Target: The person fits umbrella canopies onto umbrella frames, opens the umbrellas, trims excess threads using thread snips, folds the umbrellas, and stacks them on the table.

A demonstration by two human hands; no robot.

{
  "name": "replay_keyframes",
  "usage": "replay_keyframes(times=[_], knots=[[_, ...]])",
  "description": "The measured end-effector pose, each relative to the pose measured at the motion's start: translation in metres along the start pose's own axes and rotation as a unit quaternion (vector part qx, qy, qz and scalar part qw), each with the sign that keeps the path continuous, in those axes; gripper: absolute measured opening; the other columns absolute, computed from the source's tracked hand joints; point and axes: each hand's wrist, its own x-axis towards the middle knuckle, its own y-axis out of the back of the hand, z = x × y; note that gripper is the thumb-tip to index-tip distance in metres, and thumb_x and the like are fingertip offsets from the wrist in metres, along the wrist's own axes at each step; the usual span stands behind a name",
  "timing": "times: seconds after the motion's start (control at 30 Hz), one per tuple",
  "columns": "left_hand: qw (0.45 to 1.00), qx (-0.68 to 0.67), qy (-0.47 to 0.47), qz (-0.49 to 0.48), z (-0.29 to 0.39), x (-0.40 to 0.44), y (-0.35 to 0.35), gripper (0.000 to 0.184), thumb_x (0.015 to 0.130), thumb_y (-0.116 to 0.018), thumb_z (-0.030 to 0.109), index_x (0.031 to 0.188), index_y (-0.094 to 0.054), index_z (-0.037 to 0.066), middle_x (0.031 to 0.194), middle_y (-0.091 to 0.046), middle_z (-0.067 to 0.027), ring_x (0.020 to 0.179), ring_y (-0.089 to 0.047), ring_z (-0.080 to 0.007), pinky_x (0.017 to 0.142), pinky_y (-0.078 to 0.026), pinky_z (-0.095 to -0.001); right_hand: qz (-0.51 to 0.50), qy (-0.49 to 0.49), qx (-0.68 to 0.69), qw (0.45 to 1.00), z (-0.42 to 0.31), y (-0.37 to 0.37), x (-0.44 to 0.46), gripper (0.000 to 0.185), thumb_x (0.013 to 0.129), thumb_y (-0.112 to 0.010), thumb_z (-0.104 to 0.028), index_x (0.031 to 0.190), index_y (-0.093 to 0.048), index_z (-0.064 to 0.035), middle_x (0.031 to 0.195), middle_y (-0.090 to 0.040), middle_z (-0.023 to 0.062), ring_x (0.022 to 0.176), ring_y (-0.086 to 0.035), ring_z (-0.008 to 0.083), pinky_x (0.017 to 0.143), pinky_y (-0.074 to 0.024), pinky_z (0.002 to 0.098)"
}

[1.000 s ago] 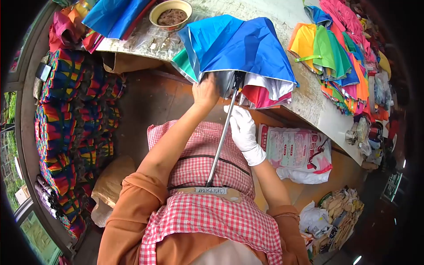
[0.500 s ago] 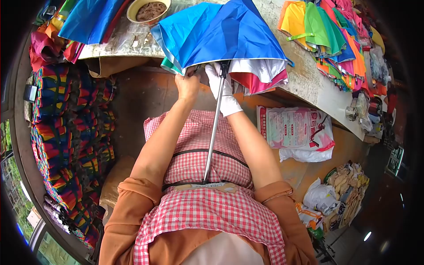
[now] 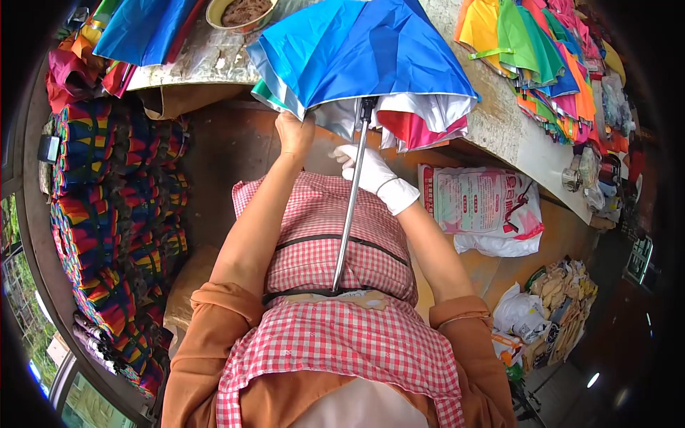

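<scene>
The partly folded umbrella (image 3: 385,53) lies just beyond the 2 hands, its blue canopy over the near edge of the surface (image 3: 499,146) and its metal shaft (image 3: 350,192) running back between the forearms to the waist of the checked apron (image 3: 342,339). The bare left hand (image 3: 294,134) is closed at the canopy's hem, on the silver-lined side; its fingertips are partly hidden. The white-gloved right hand (image 3: 369,171) is apart from it, fingers loosely bent, close by the shaft; whether it touches the metal cannot be told. Beyond the left hand is a bowl (image 3: 242,13) of brown stuff, and to the right of the glove, lower down, a printed sack (image 3: 485,207). Farther right, on the surface, are more coloured canopies (image 3: 524,53).

The umbrella looks light. Its fabric should be thin, soft and slippery, quick to slide from a loose pinch; the shaft seems stiff, smooth and easy to roll. The ribs could bend if forced. Best holds: 1 hand on the shaft just below the black runner (image 3: 367,108), 1 pinching the hem.
</scene>
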Motion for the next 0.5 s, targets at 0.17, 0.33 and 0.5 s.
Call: replay_keyframes(times=[0.17,0.33,0.5], knots=[[0.992,-0.069,0.077,-0.077,0.002,-0.005,0.007,0.026,0.069,-0.065,0.01,0.093,-0.066,0.001,0.083,-0.067,-0.0118,0.079,-0.065,-0.0242,0.072,-0.048,-0.0337,-0.157,-0.217,-0.011,0.963,-0.049,0.021,-0.021,0.024,0.078,-0.06,-0.018,0.098,-0.066,-0.0072,0.073,-0.065,0.0112,0.07,-0.064,0.0217,0.066,-0.0492,0.034],[0.99,0.078,0.052,-0.104,-0.007,-0.056,0.084,0.043,0.074,-0.067,0.013,0.114,-0.059,-0.001,0.103,-0.061,-0.0156,0.095,-0.061,-0.0235,0.084,-0.048,-0.032,-0.045,-0.092,-0.207,0.973,-0.009,0.033,-0.083,0.027,0.077,-0.057,-0.018,0.102,-0.064,-0.0109,0.071,-0.064,0.0115,0.068,-0.062,0.0297,0.066,-0.0483,0.0408],[0.979,0.029,0.179,-0.087,-0.062,-0.082,0.151,0.027,0.084,-0.058,0.009,0.106,-0.061,-0.006,0.102,-0.063,-0.0115,0.092,-0.059,-0.0157,0.081,-0.047,-0.028,0.141,-0.12,-0.055,0.981,-0.018,0.046,-0.102,0.019,0.08,-0.06,-0.02,0.073,-0.069,-0.0054,0.06,-0.062,0.0072,0.05,-0.058,0.0177,0.05,-0.046,0.03]])
